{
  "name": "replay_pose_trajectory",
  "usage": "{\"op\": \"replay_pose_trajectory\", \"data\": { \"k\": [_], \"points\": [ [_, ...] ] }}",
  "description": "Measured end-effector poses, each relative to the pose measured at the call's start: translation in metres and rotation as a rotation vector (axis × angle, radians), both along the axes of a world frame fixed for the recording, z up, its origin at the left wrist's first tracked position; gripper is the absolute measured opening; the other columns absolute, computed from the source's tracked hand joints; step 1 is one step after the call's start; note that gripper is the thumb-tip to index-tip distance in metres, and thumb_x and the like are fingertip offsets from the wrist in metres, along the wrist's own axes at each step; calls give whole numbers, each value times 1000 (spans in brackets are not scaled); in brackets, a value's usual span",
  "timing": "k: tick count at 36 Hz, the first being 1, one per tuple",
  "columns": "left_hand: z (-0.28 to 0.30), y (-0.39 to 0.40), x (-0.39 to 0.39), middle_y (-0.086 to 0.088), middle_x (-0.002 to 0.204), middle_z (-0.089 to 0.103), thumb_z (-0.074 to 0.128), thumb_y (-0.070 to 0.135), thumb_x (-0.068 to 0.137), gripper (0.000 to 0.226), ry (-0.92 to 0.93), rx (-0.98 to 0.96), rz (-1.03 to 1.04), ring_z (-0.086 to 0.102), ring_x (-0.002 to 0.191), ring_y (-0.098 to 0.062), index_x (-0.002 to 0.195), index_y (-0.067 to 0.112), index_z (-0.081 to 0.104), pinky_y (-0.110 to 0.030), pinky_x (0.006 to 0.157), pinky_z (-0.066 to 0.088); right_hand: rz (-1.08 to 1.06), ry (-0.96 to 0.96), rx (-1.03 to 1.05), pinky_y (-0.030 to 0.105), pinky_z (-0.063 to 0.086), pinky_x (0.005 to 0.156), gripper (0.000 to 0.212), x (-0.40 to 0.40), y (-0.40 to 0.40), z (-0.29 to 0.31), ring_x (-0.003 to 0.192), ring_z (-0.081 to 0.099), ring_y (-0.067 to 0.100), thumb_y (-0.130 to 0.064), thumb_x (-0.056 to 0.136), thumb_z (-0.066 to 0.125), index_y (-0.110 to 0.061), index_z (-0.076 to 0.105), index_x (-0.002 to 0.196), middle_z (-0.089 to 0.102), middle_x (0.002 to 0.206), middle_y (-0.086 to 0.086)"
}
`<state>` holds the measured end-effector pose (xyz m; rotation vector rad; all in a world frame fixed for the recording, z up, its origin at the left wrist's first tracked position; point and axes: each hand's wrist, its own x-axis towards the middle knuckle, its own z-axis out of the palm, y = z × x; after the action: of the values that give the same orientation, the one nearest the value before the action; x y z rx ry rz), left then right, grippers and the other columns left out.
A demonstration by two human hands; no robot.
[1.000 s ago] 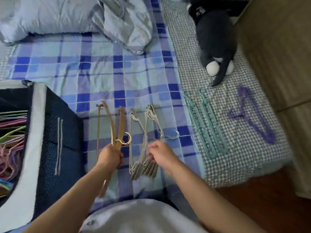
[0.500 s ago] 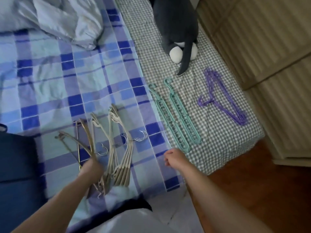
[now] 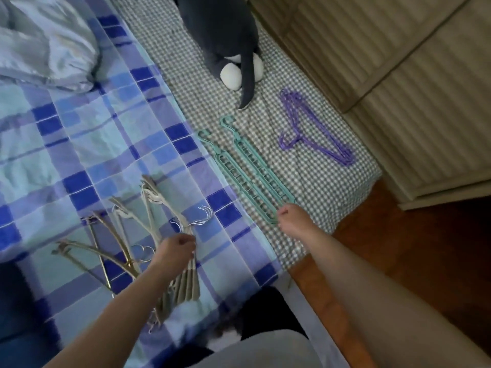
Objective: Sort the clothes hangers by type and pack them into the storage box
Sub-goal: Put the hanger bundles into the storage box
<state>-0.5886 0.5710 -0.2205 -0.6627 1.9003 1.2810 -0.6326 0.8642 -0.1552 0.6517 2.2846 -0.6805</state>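
The two teal multi-slot hangers lie side by side on the checked sheet of the bed, close to its corner, hooks pointing toward the plush toy. The risk, as it looks, is a one-ended lift: taken only at the near end, the long pair could swing, split apart, or slide off the corner to the floor.

The right hand sits at that near end, fingers curled onto the tips, seemingly pinching them. Left of the teal hangers, the left hand has its fingers closed around the beige hangers; their wire hooks may snag one another. Beyond the teal pair, nearer the wardrobe, lie the purple hangers. The storage box cannot be made out clearly.
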Motion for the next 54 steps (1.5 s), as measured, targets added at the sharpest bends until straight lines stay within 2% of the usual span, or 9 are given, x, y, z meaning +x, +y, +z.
{"op": "replay_pose_trajectory", "data": {
  "k": [4,11,22,28,34,40,43,50,54],
  "points": [
    [13,47,-23,-11,74,65,48,-9,99,17,1,98,36,63,52,-16,105,-6,64,-20,48,44,-22,25,34,48,54,91,33,-2,38,4,105,63,42,-10,96,46,9,63,118,63,120,27],
    [10,129,-67,-12,89,71,54,2,101,16,-35,166,76,65,75,-29,100,7,69,-31,66,47,116,43,152,35,50,72,22,-98,140,-50,83,60,29,-12,96,46,-3,63,105,65,112,20],
    [-23,213,-109,-10,82,69,50,1,103,18,-103,-10,411,62,64,-21,98,4,68,-28,63,45,507,98,440,47,37,110,57,-280,239,-175,135,40,38,-26,97,55,-7,36,147,41,149,17],
    [13,239,-107,-9,86,70,50,5,105,18,-133,18,447,63,66,-19,103,6,68,-24,61,47,560,76,152,38,42,81,29,-268,229,-164,106,61,37,-28,106,41,-9,55,123,63,118,20],
    [64,232,-94,-6,98,77,58,12,103,17,24,112,448,73,86,-18,104,18,74,-33,84,52,271,469,-350,32,34,51,32,-209,160,-63,50,39,13,-27,108,39,-21,45,77,43,62,0],
    [151,191,-43,-5,111,75,68,38,95,32,340,299,398,71,99,-28,123,24,70,-41,88,55,253,217,-1050,27,35,44,22,-64,30,29,44,41,10,-17,105,48,-15,52,84,49,58,-2],
    [170,154,7,-16,98,76,70,34,94,19,485,192,544,62,61,-34,109,22,69,-33,45,48,343,148,-1142,30,43,46,20,19,-39,40,48,52,14,-4,88,41,-13,57,95,59,72,17],
    [153,44,185,-13,93,77,74,5,90,86,626,111,900,69,61,-22,145,51,26,-32,53,57,467,-12,-1230,15,48,62,18,202,-157,46,67,56,-5,2,100,40,-10,55,102,63,77,-15],
    [146,-6,269,-9,72,70,59,-3,97,29,559,145,934,64,61,-24,114,20,66,-28,54,56,672,-220,-1116,40,55,93,12,267,-194,55,92,64,10,-16,103,52,-15,60,112,68,102,-1]
  ]
}}
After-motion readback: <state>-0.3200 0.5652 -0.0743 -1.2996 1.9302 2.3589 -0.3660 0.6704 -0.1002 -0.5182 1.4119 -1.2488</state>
